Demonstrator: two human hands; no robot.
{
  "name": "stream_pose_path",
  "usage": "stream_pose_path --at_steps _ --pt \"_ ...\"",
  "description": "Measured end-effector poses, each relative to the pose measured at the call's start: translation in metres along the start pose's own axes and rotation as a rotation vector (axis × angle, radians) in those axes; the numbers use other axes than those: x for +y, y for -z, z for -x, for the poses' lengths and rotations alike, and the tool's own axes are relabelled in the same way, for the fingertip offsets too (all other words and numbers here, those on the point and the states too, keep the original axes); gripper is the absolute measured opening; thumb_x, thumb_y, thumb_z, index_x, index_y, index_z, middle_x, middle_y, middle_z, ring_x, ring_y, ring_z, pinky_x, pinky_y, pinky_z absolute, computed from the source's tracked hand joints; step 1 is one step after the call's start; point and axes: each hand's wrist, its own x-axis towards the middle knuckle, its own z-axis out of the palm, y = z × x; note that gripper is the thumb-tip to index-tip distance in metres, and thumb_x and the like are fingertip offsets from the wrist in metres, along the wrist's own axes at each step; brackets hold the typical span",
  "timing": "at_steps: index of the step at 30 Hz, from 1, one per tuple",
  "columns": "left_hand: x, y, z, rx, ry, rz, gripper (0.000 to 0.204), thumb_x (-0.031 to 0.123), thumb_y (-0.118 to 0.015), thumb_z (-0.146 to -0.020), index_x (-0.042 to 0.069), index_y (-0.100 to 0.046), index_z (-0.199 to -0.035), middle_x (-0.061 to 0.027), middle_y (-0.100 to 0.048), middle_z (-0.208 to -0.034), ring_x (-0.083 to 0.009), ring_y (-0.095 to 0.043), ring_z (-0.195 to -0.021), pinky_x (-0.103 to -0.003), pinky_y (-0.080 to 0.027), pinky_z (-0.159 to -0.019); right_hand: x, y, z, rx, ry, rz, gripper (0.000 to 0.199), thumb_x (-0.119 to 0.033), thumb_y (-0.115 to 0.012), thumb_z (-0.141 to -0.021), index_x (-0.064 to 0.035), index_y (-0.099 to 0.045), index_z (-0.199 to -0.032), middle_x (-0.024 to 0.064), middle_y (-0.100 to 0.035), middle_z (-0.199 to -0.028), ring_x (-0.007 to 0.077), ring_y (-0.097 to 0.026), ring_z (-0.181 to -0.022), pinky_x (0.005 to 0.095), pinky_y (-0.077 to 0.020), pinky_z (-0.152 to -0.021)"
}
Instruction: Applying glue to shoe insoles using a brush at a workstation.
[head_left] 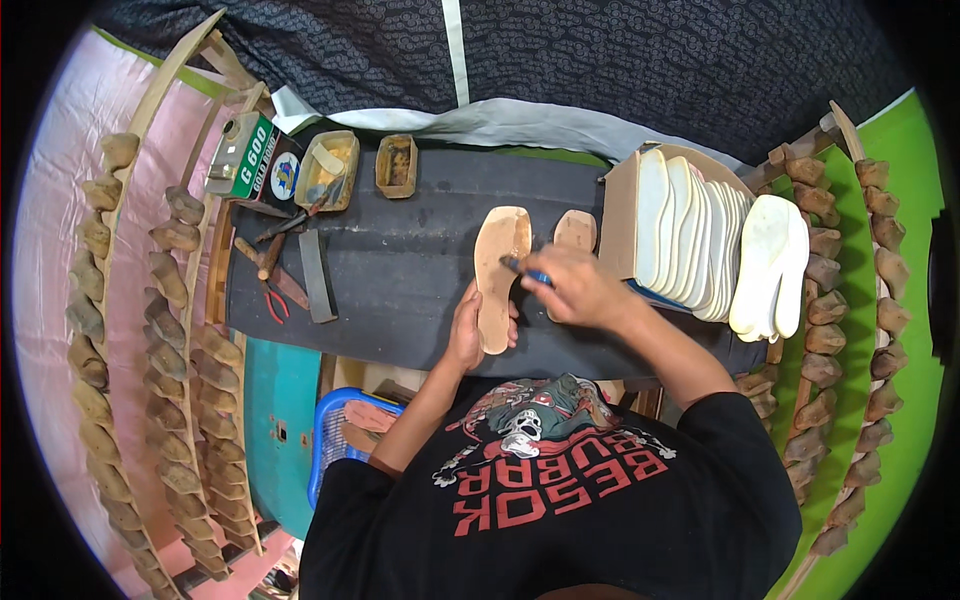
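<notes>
My left hand [468, 328] grips a tan shoe insole [495, 285] by its lower end, fingers wrapped round both edges, and holds it upright over the dark worktable [400, 270]. In my right hand [582, 290] is a small blue-handled tool [538, 276], its tip against the insole's right side near the middle. What kind of tip it has is too small to tell. A second tan insole [575, 230] lies on the table just beyond my right hand, which partly hides it.
At right, a cardboard box [622, 215] holds white soles [690, 230], with more white soles [770, 265] beside it. At left are a green-and-white tin [238, 160], two grimy trays [397, 167], a hammer [270, 257], red pliers [276, 303] and a flat grey bar [316, 275]. Racks of shoe lasts [165, 320] flank the table.
</notes>
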Motion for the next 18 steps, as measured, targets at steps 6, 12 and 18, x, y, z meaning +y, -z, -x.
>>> stream_pose_path --at_steps 6,12,18 --pt "0.005 0.003 -0.006 0.011 0.008 0.036 0.052 0.039 -0.036 -0.107 0.008 -0.036 -0.149 -0.0155 -0.062 -0.104 -0.0268 -0.069 -0.07 -0.04 -0.063 -0.055 0.003 -0.003 0.001 0.103 -0.006 -0.038 0.017 -0.012 -0.069 -0.094 -0.0008 -0.064 -0.106 0.017 -0.069 -0.093 0.0354 -0.069 -0.085 0.0422 -0.0546 -0.078" --pt "0.004 0.005 -0.004 -0.033 0.071 0.007 0.055 0.038 -0.036 -0.107 0.01 -0.032 -0.153 -0.0153 -0.061 -0.103 -0.026 -0.069 -0.07 -0.04 -0.063 -0.055 0.032 0.01 -0.021 0.266 -0.041 0.07 0.02 -0.013 -0.069 -0.093 0.0002 -0.064 -0.108 0.0176 -0.068 -0.092 0.0362 -0.068 -0.082 0.0438 -0.0541 -0.074" --pt "0.011 0.002 -0.004 0.042 0.01 0.035 0.062 0.045 -0.032 -0.106 0.014 -0.027 -0.159 -0.0153 -0.063 -0.113 -0.0263 -0.07 -0.078 -0.04 -0.064 -0.062 -0.026 -0.023 0.004 -0.069 0.03 -0.008 0.02 -0.016 -0.07 -0.092 -0.0015 -0.063 -0.104 0.0155 -0.065 -0.084 0.034 -0.066 -0.08 0.0427 -0.0526 -0.074"
